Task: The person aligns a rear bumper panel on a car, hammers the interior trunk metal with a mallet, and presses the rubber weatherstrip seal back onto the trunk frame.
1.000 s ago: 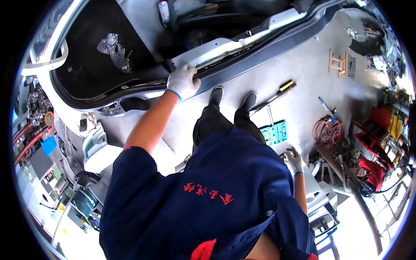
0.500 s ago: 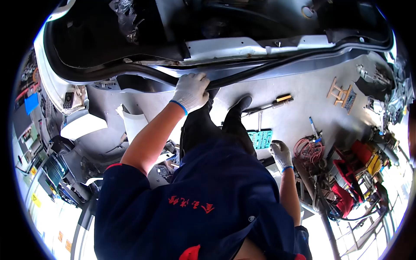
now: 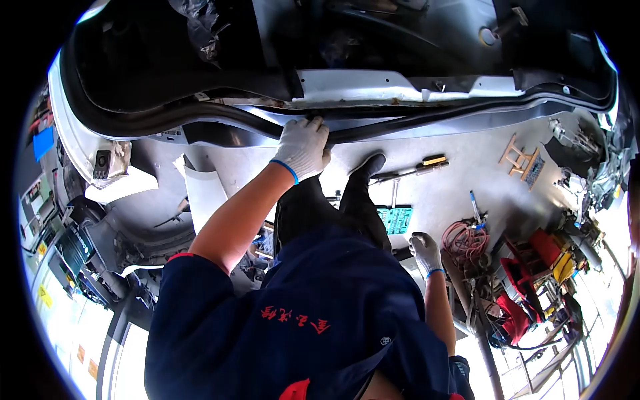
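My left hand [image 3: 301, 148], in a white knit glove with a blue cuff, is closed around a black rubber weatherstrip [image 3: 383, 127]. The strip runs along the lower edge of a vehicle body opening [image 3: 360, 81] and sags away from the metal sill where I hold it. Low at my side hangs my right hand [image 3: 427, 252], gloved the same way, apart from the vehicle. Its fingers are curled in, with something dark at the tips; whether that is an object or a dirty glove I cannot make out.
On the floor lie a green tool case [image 3: 395, 219], a long tool with a yellow part [image 3: 427, 166] and a coiled red hose [image 3: 465, 241]. A small wooden stool [image 3: 524, 162] stands farther right. Red and yellow equipment [image 3: 533, 273] crowds the right side; vehicle parts [image 3: 140, 230] lie left.
The view has shifted a little, and the vehicle edge sits slightly lower. My left hand stays on the weatherstrip, its fingers a bit flatter over it. My right hand still hangs with curled fingers.
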`<state>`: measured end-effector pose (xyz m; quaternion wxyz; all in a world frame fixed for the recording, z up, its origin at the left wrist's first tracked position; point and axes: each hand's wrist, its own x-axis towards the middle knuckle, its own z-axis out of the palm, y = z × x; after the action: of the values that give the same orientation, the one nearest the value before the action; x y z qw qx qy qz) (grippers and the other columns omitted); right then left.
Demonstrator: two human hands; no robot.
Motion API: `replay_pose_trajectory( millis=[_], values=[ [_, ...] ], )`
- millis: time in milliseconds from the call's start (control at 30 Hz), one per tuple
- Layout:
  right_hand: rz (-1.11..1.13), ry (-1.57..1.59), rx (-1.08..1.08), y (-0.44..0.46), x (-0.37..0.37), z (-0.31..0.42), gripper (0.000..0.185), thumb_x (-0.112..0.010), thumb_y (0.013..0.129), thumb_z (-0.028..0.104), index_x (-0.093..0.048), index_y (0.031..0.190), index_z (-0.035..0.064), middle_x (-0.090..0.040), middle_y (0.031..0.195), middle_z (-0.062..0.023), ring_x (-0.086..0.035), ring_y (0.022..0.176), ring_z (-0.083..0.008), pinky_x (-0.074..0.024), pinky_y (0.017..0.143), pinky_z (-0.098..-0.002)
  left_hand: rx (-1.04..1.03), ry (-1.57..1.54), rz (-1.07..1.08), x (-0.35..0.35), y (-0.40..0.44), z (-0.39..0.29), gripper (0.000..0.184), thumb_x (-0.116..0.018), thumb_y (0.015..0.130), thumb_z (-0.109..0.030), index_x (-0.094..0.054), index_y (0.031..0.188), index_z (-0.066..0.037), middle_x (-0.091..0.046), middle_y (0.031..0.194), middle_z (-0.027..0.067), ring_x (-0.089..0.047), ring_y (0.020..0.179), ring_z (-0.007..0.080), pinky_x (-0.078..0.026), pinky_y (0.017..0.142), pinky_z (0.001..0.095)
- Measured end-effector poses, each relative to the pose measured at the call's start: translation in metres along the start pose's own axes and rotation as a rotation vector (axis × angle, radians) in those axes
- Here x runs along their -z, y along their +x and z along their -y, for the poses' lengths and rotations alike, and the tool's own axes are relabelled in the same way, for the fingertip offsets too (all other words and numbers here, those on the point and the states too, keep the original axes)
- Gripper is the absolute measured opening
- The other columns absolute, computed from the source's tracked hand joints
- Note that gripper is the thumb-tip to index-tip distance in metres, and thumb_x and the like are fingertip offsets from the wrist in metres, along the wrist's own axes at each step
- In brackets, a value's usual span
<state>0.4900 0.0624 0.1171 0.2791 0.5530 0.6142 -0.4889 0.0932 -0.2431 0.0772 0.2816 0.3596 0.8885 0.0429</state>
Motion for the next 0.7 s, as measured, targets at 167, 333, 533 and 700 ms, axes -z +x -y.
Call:
replay_pose_trajectory(
  millis=[167, 333, 533, 700],
  values=[
    [0.016, -0.002, 0.047, 0.007, -0.006, 0.015, 0.025, -0.071, 0.101, 0.016, -0.074, 0.119, -0.0003, -0.075, 0.091, -0.0038, -0.066, 0.078, -0.0096, -0.0539, 0.073, -0.0279, -0.015, -0.007, -0.033, -0.002, 0.001, 0.000, 0.059, -0.073, 0.089, -0.042, -0.071, 0.132, -0.002, -0.066, 0.148, 0.0206, -0.066, 0.131, 0.0358, -0.051, 0.108, 0.0489],
    [0.017, 0.006, 0.151, 0.016, -0.013, 0.031, 0.024, -0.070, 0.101, 0.016, -0.075, 0.118, 0.0000, -0.076, 0.092, -0.0041, -0.067, 0.082, -0.0099, -0.0543, 0.077, -0.0281, -0.017, -0.025, 0.006, 0.000, 0.005, 0.003, 0.057, -0.073, 0.088, -0.042, -0.071, 0.129, -0.002, -0.066, 0.148, 0.0215, -0.065, 0.133, 0.0357, -0.053, 0.105, 0.0495],
    [0.037, -0.021, 0.146, 0.022, -0.019, 0.035, 0.026, -0.069, 0.100, 0.014, -0.072, 0.120, -0.0016, -0.076, 0.099, -0.0063, -0.069, 0.083, -0.0122, -0.0587, 0.077, -0.0291, -0.041, -0.016, -0.085, -0.008, 0.003, 0.005, 0.055, -0.074, 0.088, -0.040, -0.071, 0.129, -0.002, -0.068, 0.146, 0.0201, -0.067, 0.130, 0.0350, -0.054, 0.104, 0.0495],
    [0.060, 0.087, 0.086, 0.023, -0.023, 0.011, 0.026, -0.069, 0.103, 0.014, -0.070, 0.125, -0.0008, -0.073, 0.098, -0.0047, -0.067, 0.081, -0.0122, -0.0572, 0.077, -0.0277, -0.061, -0.019, -0.064, -0.006, 0.003, 0.010, 0.057, -0.073, 0.090, -0.040, -0.070, 0.133, -0.003, -0.068, 0.145, 0.0172, -0.067, 0.130, 0.0331, -0.054, 0.105, 0.0473]
  ],
)
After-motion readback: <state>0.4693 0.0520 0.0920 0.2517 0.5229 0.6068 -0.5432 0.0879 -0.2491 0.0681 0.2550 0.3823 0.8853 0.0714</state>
